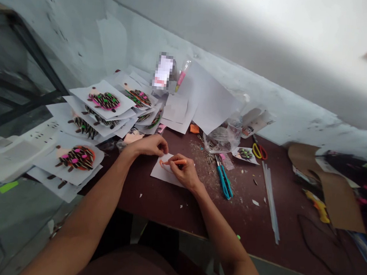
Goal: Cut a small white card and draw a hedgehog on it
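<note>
A small white sheet of paper [163,174] lies near the front edge of the dark red table. My right hand [182,170] is closed on an orange marker [179,161], whose tip is over the sheet beside a small orange mark [161,163]. At the sheet's upper left corner rests my left hand [154,145], its fingers curled; anything between them is too small to make out. Stacks of white cards with hedgehog-like figures [104,100] are left of my hands. Teal-handled pliers [223,181] lie to the right.
Red-and-yellow scissors [259,151], clear glue sticks [271,203] and a yellow glue gun [319,206] lie to the right. A clear plastic bag [223,136] and large white sheets [210,99] are behind. A phone [163,71] stands by the wall. Scraps dot the table [193,212].
</note>
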`<state>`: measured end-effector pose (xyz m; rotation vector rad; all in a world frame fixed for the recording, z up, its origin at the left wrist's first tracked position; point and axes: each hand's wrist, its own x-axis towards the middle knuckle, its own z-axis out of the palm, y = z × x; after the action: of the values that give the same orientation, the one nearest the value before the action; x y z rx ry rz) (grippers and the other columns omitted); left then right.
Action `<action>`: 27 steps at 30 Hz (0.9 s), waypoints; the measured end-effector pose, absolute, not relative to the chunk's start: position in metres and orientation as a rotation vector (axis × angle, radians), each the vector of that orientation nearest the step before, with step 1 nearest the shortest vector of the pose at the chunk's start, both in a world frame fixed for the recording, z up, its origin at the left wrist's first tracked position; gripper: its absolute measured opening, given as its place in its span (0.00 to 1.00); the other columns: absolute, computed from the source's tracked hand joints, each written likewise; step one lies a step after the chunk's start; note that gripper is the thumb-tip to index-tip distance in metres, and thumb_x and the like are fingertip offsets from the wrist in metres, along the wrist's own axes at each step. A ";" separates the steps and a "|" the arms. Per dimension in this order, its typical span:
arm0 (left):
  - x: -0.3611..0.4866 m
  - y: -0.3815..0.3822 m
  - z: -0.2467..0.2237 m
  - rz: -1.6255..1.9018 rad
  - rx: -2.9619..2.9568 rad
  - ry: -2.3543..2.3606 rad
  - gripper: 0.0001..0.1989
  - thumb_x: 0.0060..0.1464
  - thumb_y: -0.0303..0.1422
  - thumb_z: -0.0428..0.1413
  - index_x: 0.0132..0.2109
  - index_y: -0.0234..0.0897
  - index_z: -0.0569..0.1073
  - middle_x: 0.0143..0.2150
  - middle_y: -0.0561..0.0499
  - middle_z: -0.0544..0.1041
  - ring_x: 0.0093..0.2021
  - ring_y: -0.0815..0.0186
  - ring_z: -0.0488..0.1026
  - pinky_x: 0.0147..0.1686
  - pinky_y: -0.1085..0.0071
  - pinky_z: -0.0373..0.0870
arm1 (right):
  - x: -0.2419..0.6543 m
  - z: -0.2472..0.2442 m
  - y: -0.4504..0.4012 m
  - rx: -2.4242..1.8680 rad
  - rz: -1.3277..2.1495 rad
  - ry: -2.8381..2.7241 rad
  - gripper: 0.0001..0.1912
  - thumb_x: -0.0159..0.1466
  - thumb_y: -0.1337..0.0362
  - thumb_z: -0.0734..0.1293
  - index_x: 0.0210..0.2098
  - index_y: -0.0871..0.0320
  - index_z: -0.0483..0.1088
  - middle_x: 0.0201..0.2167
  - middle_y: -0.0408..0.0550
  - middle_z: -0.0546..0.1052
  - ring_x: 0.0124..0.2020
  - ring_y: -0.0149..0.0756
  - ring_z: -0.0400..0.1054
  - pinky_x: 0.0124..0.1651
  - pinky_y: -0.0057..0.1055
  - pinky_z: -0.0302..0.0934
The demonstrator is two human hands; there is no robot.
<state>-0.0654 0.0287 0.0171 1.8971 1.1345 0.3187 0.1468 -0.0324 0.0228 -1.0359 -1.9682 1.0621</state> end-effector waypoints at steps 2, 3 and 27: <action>-0.065 0.029 0.017 0.315 1.897 1.135 0.14 0.42 0.29 0.56 0.38 0.34 0.80 0.32 0.50 0.79 0.32 0.66 0.72 0.32 0.74 0.63 | 0.146 0.023 -0.033 -1.030 1.050 -1.960 0.10 0.64 0.64 0.64 0.29 0.58 0.76 0.28 0.46 0.79 0.26 0.29 0.67 0.30 0.26 0.58; -0.065 0.029 0.018 0.312 1.900 1.137 0.14 0.42 0.30 0.56 0.38 0.35 0.80 0.32 0.50 0.79 0.32 0.66 0.72 0.32 0.74 0.64 | 0.145 0.022 -0.033 -1.023 1.048 -1.958 0.10 0.64 0.64 0.64 0.29 0.58 0.76 0.29 0.46 0.79 0.26 0.29 0.67 0.30 0.26 0.58; -0.063 0.026 0.022 0.306 1.883 1.160 0.14 0.42 0.32 0.55 0.38 0.34 0.79 0.31 0.50 0.77 0.31 0.66 0.71 0.30 0.74 0.62 | 0.146 0.025 -0.034 -1.089 1.019 -1.974 0.10 0.62 0.64 0.63 0.28 0.59 0.74 0.22 0.42 0.74 0.20 0.25 0.58 0.24 0.24 0.52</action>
<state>-0.0631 0.0256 0.0220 1.8832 1.1602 0.3060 0.1461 -0.0336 0.0248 -1.0889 -1.9735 1.0186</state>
